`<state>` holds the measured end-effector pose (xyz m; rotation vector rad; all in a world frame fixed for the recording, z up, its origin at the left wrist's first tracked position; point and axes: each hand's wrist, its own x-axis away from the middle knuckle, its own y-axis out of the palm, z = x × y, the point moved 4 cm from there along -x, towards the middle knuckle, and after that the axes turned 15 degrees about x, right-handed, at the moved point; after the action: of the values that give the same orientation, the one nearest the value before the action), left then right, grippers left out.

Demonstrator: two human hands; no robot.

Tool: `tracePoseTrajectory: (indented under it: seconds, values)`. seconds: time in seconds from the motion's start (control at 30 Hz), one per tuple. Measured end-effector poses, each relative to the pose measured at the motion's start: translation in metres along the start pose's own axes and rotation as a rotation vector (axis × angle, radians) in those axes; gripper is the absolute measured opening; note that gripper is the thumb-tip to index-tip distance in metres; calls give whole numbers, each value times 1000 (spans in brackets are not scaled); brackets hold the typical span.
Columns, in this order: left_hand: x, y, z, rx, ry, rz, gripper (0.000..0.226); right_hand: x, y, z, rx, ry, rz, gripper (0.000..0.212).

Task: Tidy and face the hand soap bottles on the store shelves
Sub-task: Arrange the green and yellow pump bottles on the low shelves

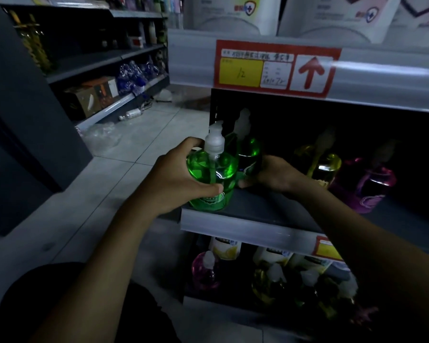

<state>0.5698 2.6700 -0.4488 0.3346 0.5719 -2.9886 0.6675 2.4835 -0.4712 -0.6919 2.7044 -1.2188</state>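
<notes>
The pale tiled floor (139, 144) runs open along the aisle to the left, between a dark shelving run (104, 58) at the far side and the soap unit at the right. A crumpled clear wrap (102, 137) and a bottle lying on its side (131, 114) sit at the foot of that far shelving.

The middle shelf (270, 214) is dim. Its pale front rail runs from the left corner down to the right. Above it, the upper rail carries a red and yellow price label (275, 68), so headroom over the pump tops is small.

A bare strip of shelf board lies along the front edge between the green bottles and the pink bottle (364, 184). The right forearm crosses this strip. The yellow bottle (325, 164) stands further back, just left of the pink one.

The front green bottle (213, 174) stands upright at the shelf's left front corner, its base just at the rail. The rear green bottle (249, 154) stands just behind it to the right; whether they touch cannot be told.

The left hand (174, 179) is clamped round the front green bottle, thumb across its label. The right hand (275, 174) curls round the rear green bottle low on its body.

On the lower shelf, more bottles (270, 280) crowd close to the front.
</notes>
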Motion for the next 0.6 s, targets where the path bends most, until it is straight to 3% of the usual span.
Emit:
tracePoseTrajectory:
  seconds: [0.27,0.43,0.6]
  values:
    - [-3,2,0,39,9,-11,70,-11,6,-22,251,-106,-67,33]
    - [-1,6,0,67,18,-36,61,-15,7,-21,399,-173,22,34]
    - [-1,11,-2,101,-9,-74,67,-19,15,-18,471,-189,108,38]
